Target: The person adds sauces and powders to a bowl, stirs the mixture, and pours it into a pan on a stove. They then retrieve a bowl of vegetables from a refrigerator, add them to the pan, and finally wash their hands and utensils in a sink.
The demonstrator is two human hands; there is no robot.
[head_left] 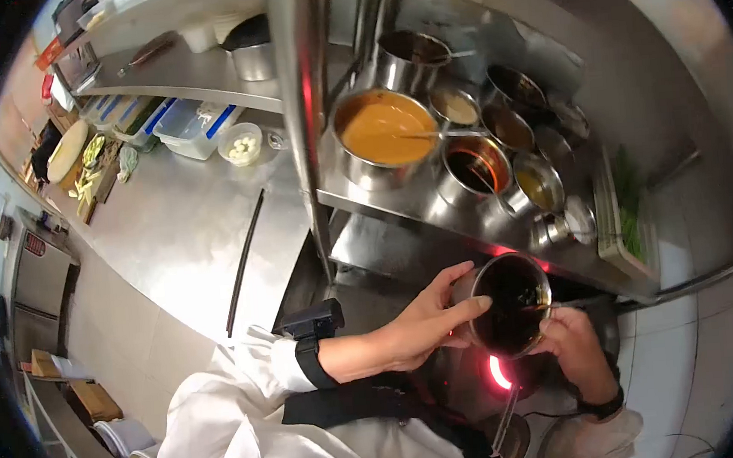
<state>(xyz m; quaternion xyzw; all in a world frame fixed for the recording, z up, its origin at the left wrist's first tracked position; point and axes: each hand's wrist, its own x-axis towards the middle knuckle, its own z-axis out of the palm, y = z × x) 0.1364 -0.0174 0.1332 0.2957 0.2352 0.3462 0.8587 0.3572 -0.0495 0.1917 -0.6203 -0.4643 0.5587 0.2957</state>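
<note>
I hold a round steel pot of dark liquid (510, 302) in both hands, just below the front edge of the steel shelf (399, 199). My left hand (430, 320) wraps the near wall, fingers pressed together over the rim with the thumb lower on the side; my right hand (578, 346) cups the far side from beneath, its fingers curled on the wall, though I cannot tell exactly how they lie. I judge the two-sided grip keeps the nearly full pot level so nothing slops

The shelf above is crowded: a wide steel pot of orange sauce (380, 129) sits beside a smaller steel pot of dark red sauce (475, 169) and a small steel cup of yellow oil (540, 185), all touching or nearly so, leaving little free shelf. A red glow (498, 372) shows directly under the pot. To the left the bare steel counter (186, 234) offers open room, with a thin dark rod (244, 260) lying across it
</note>
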